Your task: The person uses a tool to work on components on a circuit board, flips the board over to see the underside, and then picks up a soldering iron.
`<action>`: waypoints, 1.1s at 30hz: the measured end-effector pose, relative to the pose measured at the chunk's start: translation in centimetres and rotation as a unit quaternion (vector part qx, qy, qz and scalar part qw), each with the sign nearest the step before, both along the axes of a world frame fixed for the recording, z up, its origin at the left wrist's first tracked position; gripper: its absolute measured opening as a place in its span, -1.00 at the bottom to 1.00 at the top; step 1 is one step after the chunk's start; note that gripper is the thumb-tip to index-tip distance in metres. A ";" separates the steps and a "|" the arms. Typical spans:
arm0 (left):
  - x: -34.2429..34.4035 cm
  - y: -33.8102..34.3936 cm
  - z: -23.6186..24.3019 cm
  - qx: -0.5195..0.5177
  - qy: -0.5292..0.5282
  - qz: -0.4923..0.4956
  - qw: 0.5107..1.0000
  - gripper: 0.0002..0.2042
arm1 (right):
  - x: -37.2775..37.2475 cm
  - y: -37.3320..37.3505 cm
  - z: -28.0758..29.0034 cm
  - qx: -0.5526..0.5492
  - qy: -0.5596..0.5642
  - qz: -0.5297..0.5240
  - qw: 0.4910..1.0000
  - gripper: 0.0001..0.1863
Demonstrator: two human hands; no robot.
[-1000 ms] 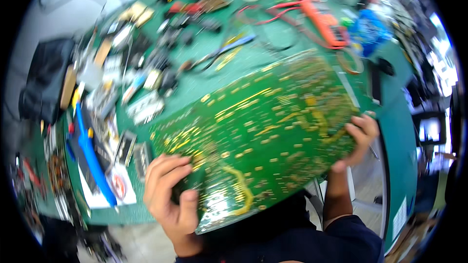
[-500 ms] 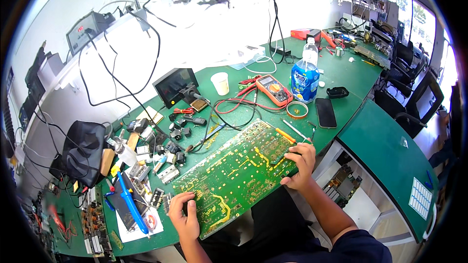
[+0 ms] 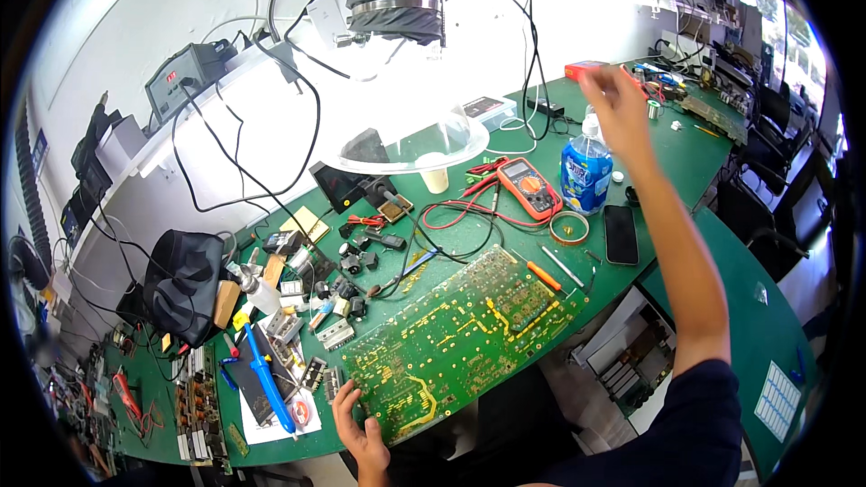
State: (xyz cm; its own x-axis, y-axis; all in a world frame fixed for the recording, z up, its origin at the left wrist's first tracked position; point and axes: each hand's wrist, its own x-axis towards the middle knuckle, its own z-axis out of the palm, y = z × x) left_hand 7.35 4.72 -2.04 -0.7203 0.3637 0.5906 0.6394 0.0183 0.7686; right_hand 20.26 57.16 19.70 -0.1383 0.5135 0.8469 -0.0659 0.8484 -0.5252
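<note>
A large green circuit board (image 3: 451,343) lies slanted on the green workbench, its near edge jutting over the bench edge. My left hand (image 3: 359,428) grips its lower left corner, fingers along the side and thumb at the near edge. My right hand (image 3: 618,113) is raised off the board, over the blue-labelled plastic bottle (image 3: 586,176); its fingers are bent and apart, with nothing visible in them. An orange-handled screwdriver (image 3: 544,276) and a white pen-like tool (image 3: 564,268) lie by the board's far right corner. A clear fume hood (image 3: 410,149) hangs beyond the board.
A red multimeter (image 3: 529,189), a tape roll (image 3: 568,228) and a black phone (image 3: 621,234) lie beyond the board. A paper cup (image 3: 435,179) stands under the hood. Loose electronic parts and a blue desoldering pump (image 3: 266,383) crowd the left. Black cables (image 3: 532,45) dangle at the back.
My right hand has let go of the board's right end and risen up and away. The view has shifted, and the clear hood now shows fully. My left hand stays at its corner.
</note>
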 end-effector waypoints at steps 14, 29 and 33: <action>0.6 0.1 2.7 -0.076 -0.007 0.044 0.996 -0.45 | -18.7 24.1 24.3 -0.081 -0.050 -0.033 0.995 -0.05; 0.1 0.0 3.2 -0.120 0.009 0.021 0.993 -0.42 | -23.8 23.9 24.1 -0.311 0.193 0.285 0.886 -0.67; -0.3 0.5 2.4 -0.112 0.017 0.046 0.993 -0.37 | -20.9 22.6 25.2 -0.247 0.236 0.304 0.889 -0.71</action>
